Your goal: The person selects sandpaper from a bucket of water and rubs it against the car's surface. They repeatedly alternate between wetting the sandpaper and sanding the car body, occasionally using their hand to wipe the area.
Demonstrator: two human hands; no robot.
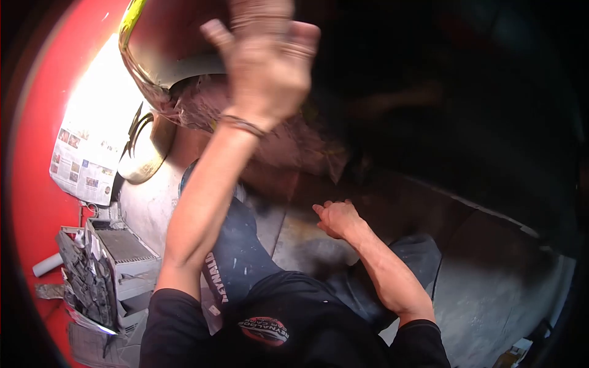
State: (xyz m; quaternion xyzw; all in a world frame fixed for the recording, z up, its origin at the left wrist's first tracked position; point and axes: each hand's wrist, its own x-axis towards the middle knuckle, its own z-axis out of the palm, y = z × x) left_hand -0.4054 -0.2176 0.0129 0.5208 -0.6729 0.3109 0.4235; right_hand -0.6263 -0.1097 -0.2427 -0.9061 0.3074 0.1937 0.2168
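My left hand (267,73) is raised at the top, blurred by motion, over a dark, glossy curved panel (184,43) that looks like car bodywork. Its fingers are stretched and apart; whether the palm touches the panel is hidden. A thin band circles that wrist. Crumpled brownish sheeting (288,147) hangs below the panel's lower edge. Lower down, between my knees, hovers my right hand (340,219), with loosely bent fingers slightly apart and nothing visible in them.
At left, newspaper sheets (86,165) hang against a red surface (37,202), partly washed out by bright light. A pale curved piece (147,156) stands beside them. Below are a grey box (132,264) and stacked dark, flaky pieces (89,282). The right side is very dark.
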